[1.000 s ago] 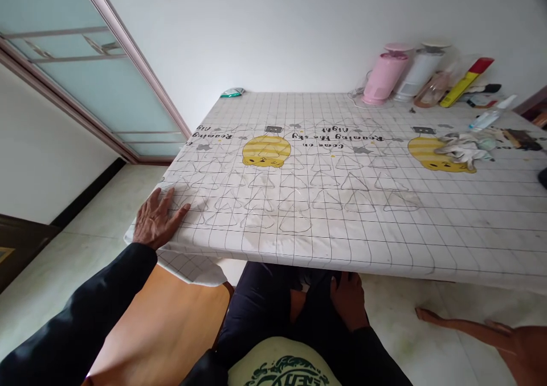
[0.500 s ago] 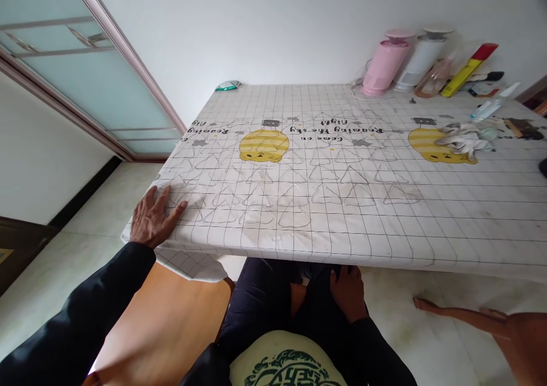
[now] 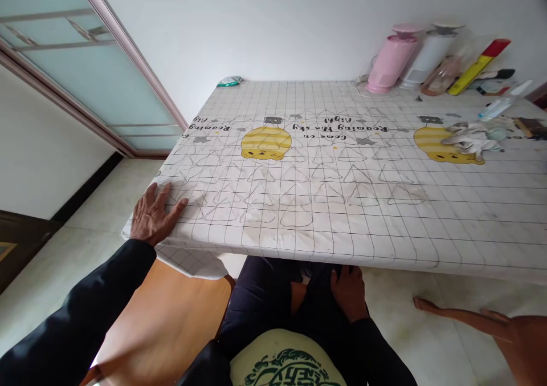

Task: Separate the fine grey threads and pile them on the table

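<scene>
The table, spread with one smooth white tablecloth [image 3: 405,232] ruled in a fine dark grid, reaches away from my left fingers and off to their right. Below them stands one chair with a flat, glossy orange-brown seat [image 3: 166,323], the cloth's corner drooping over its far edge. My dark trousers [image 3: 250,297], soft and matte, lie lower and to the right. Of my two hands, the left hand [image 3: 154,215] presses palm down near the cloth's left corner, its fingers fanned wide and the thumb held well apart, gripping nothing. My right hand [image 3: 349,292] lies on my right thigh; it is dim there beneath the table edge, so I cannot tell how far its fingers are parted. Far beyond my left fingers, to the right, two rounded cylinders lean in view, one pink [image 3: 391,66] and one white [image 3: 429,61]. Two round yellow striped faces are printed nearer, the right one partly under a crumpled fabric [image 3: 474,139]. Just right of my fingertips begin the thin triangular outlines [image 3: 296,215], more than a dozen, with softly bent sides. Smallest, one shiny green-and-white packet [image 3: 229,81] sits beyond them at the far edge.
</scene>
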`<state>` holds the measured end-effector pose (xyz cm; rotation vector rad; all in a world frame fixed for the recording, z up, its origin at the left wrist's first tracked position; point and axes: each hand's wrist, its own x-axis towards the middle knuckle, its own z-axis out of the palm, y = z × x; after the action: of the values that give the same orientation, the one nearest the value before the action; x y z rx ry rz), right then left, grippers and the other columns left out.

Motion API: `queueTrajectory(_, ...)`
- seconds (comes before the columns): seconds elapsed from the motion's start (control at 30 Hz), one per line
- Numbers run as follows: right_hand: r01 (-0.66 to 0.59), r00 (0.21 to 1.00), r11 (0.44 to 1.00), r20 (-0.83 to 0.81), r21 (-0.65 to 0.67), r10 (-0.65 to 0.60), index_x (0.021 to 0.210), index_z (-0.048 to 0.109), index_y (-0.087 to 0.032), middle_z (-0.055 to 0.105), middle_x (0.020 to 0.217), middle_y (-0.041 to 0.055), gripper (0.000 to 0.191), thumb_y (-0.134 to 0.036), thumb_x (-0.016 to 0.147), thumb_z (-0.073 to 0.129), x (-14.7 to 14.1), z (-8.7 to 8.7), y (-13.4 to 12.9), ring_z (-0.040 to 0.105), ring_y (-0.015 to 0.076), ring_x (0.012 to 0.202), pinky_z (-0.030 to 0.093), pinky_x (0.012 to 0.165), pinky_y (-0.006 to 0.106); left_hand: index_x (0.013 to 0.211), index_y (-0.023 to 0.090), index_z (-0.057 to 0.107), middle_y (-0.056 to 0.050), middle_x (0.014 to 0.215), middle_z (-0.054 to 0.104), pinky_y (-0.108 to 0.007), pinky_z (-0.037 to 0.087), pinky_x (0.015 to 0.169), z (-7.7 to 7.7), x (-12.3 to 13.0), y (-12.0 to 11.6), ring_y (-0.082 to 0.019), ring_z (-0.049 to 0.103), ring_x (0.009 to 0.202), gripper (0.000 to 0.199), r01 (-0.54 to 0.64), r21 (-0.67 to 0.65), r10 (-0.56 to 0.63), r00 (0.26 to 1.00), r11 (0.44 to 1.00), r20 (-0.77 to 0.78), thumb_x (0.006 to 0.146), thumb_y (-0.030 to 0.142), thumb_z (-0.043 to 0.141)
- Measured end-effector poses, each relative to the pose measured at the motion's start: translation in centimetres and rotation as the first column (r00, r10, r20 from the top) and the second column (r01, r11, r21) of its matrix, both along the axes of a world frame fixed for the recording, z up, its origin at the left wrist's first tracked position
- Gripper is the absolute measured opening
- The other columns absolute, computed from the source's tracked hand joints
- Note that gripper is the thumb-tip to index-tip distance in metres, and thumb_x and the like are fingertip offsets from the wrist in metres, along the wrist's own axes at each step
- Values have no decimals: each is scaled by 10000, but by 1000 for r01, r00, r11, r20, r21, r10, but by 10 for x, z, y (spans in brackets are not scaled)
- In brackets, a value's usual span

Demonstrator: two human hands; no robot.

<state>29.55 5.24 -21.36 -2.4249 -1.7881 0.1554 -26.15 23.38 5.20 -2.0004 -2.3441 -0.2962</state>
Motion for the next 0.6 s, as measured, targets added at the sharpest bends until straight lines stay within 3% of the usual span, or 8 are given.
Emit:
queueTrajectory(0.23,10,1000,999,8,-40,-10,1452,620,-29,618,1308,300,514,-393,1111,493,-1,3,1,615,449,1296,555,1040,537,1756,130,457,-263,1841,310,-598,304,1379,-2,-3,1,-436,353,1703,924,18,12,-18,1000,1000,-7,1088,758,338)
queueTrajectory(0.6,-14,1000,1000,3,7,14,1453,613,-27,618,1320,311,520,-395,1111,478,0,2,0,613,461,1295,561,1035,559,1773,145,439,-260,1851,282,-603,274,1389,1,0,-1,-449,321,1716,946,9,2,-9,1000,1000,25,1082,782,330)
